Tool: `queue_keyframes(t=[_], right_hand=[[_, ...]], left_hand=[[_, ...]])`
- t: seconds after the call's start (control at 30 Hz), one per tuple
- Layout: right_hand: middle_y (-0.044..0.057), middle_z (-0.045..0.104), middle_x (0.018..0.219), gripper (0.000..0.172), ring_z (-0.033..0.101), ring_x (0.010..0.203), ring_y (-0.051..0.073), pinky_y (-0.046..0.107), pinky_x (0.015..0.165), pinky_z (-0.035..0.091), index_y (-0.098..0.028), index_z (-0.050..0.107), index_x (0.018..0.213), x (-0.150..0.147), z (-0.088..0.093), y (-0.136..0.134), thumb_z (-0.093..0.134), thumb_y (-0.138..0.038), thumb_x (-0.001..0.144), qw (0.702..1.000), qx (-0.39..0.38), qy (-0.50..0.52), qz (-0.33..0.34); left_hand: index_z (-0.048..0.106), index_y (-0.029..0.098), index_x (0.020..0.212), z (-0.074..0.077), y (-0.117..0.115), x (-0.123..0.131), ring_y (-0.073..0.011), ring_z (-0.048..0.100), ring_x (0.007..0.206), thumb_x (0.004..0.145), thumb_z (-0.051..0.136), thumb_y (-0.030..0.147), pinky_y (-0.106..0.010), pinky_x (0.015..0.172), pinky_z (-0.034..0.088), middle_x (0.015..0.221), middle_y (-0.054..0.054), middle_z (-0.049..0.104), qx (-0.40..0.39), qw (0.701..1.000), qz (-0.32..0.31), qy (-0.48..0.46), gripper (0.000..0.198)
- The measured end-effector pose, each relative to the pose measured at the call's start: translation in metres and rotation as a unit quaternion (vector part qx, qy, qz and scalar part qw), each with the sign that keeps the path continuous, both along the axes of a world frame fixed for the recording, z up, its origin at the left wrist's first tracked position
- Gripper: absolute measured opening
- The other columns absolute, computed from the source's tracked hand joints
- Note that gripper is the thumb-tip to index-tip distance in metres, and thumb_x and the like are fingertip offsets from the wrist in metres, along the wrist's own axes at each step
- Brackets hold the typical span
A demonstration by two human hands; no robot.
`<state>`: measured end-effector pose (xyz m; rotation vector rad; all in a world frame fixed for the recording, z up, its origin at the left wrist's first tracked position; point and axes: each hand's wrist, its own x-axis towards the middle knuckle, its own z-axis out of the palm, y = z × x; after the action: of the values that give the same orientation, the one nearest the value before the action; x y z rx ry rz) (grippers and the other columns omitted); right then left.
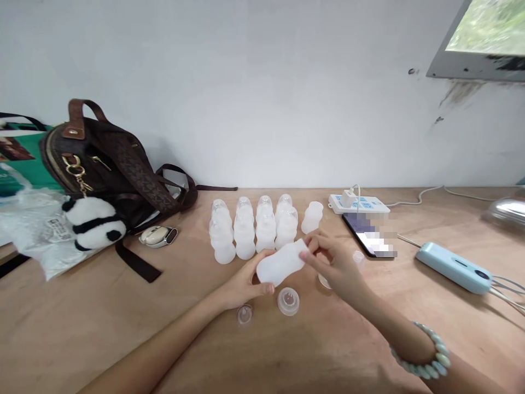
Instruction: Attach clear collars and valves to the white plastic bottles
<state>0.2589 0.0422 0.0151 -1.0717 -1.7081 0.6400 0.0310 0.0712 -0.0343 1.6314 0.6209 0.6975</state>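
Note:
My left hand (245, 285) is wrapped round the wide end of a white baby bottle (281, 264), which lies tilted above the table. At the bottle's neck, my right hand (328, 256) grips with thumb and fingers; its fingertips partly hide the mouth. Just below the bottle sits a teat in a screw ring (289, 301). A small clear cap (245, 316) lies beside it to the left. Part of a clear round piece (325, 281) shows under my right hand, and another small clear piece (358, 257) stands to its right.
Two rows of capped baby bottles (245, 238) stand behind my hands, with an uncapped bottle (312, 218) to their right. A phone (365, 235), power strip (375, 205) and light-blue device (453, 268) occupy the right. On the left are a backpack (110, 158), panda plush (96, 223) and computer mouse (155, 236).

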Motion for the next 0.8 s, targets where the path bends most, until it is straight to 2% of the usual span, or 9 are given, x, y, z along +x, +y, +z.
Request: queue_keyframes(t=[0.07, 0.13, 0.23, 0.37, 0.47, 0.53, 0.63, 0.7, 0.8], right_hand=[[0.002, 0.055, 0.082, 0.027, 0.055, 0.074, 0.017, 0.03, 0.064, 0.043, -0.022, 0.049, 0.073, -0.005, -0.011, -0.002, 0.059, -0.038, 0.092, 1.0, -0.025, -0.016, -0.008], [0.0, 0.056, 0.078, 0.021, 0.055, 0.068, 0.017, 0.029, 0.058, 0.042, -0.022, 0.049, 0.085, -0.005, -0.016, -0.003, 0.056, -0.041, 0.094, 0.997, -0.047, -0.045, -0.048], [-0.002, 0.057, 0.071, 0.025, 0.054, 0.06, 0.016, 0.028, 0.055, 0.038, -0.023, 0.045, 0.088, -0.003, -0.018, -0.006, 0.053, -0.046, 0.095, 0.984, -0.073, -0.148, -0.073], [-0.001, 0.062, 0.065, 0.04, 0.058, 0.06, 0.02, 0.027, 0.053, 0.028, -0.021, 0.052, 0.085, -0.011, -0.019, -0.015, 0.071, -0.056, 0.079, 0.93, -0.103, -0.352, 0.022], [0.001, 0.066, 0.07, 0.038, 0.059, 0.061, 0.019, 0.027, 0.053, 0.025, -0.02, 0.057, 0.086, -0.017, -0.018, -0.022, 0.081, -0.045, 0.072, 0.9, -0.085, -0.417, 0.096], [-0.002, 0.064, 0.07, 0.029, 0.057, 0.061, 0.016, 0.026, 0.054, 0.029, -0.02, 0.058, 0.086, -0.015, -0.013, -0.022, 0.08, -0.035, 0.073, 0.906, -0.09, -0.378, 0.168], [-0.003, 0.062, 0.072, 0.023, 0.055, 0.061, 0.013, 0.024, 0.055, 0.038, -0.022, 0.061, 0.092, 0.001, -0.002, -0.017, 0.073, -0.036, 0.078, 0.941, -0.114, -0.2, 0.249], [-0.001, 0.062, 0.078, 0.025, 0.055, 0.065, 0.013, 0.024, 0.055, 0.041, -0.022, 0.062, 0.098, 0.014, 0.005, -0.01, 0.067, -0.041, 0.083, 0.967, -0.09, -0.07, 0.227], [0.002, 0.064, 0.091, 0.026, 0.059, 0.076, 0.016, 0.027, 0.063, 0.048, -0.023, 0.062, 0.106, 0.027, 0.009, 0.001, 0.065, -0.04, 0.086, 0.994, -0.014, 0.017, 0.111]], left_hand=[[0.054, 0.018, 0.122, 0.002, 0.0, 0.0, -0.0259, 0.061, 0.097, 0.071, 0.077, 0.063, -0.035, 0.081, 0.047, 0.108, -0.008, 0.063, -0.036, 0.999, 0.025, 0.007, 0.072], [0.058, 0.016, 0.113, 0.005, 0.0, 0.001, -0.0232, 0.063, 0.088, 0.073, 0.076, 0.059, -0.033, 0.078, 0.047, 0.097, -0.005, 0.064, -0.057, 0.998, 0.04, 0.003, 0.061], [0.059, 0.016, 0.108, 0.009, 0.001, 0.001, -0.021, 0.062, 0.081, 0.075, 0.073, 0.059, -0.031, 0.076, 0.046, 0.089, -0.003, 0.064, -0.059, 0.997, 0.057, -0.008, 0.056], [0.06, 0.015, 0.106, 0.011, 0.001, 0.001, -0.0202, 0.06, 0.076, 0.077, 0.07, 0.056, -0.031, 0.074, 0.045, 0.08, -0.001, 0.065, -0.058, 0.996, 0.072, -0.013, 0.051], [0.061, 0.015, 0.105, 0.011, 0.001, 0.001, -0.0197, 0.059, 0.073, 0.077, 0.07, 0.055, -0.03, 0.071, 0.044, 0.075, 0.0, 0.065, -0.059, 0.995, 0.076, -0.016, 0.05], [0.062, 0.015, 0.104, 0.01, 0.002, 0.0, -0.0191, 0.058, 0.071, 0.077, 0.069, 0.054, -0.029, 0.069, 0.044, 0.073, 0.0, 0.064, -0.062, 0.995, 0.076, -0.018, 0.049], [0.063, 0.014, 0.104, 0.006, 0.003, -0.001, -0.0174, 0.056, 0.066, 0.079, 0.067, 0.053, -0.027, 0.065, 0.043, 0.068, 0.001, 0.062, -0.065, 0.995, 0.071, -0.023, 0.046], [0.065, 0.014, 0.098, 0.003, 0.005, -0.003, -0.0166, 0.054, 0.063, 0.081, 0.063, 0.052, -0.027, 0.064, 0.041, 0.065, 0.001, 0.061, -0.066, 0.996, 0.061, -0.028, 0.042], [0.063, 0.015, 0.077, -0.002, 0.006, -0.005, -0.0154, 0.049, 0.058, 0.081, 0.058, 0.055, -0.027, 0.061, 0.039, 0.059, -0.001, 0.059, -0.066, 0.997, 0.035, -0.037, 0.04]])
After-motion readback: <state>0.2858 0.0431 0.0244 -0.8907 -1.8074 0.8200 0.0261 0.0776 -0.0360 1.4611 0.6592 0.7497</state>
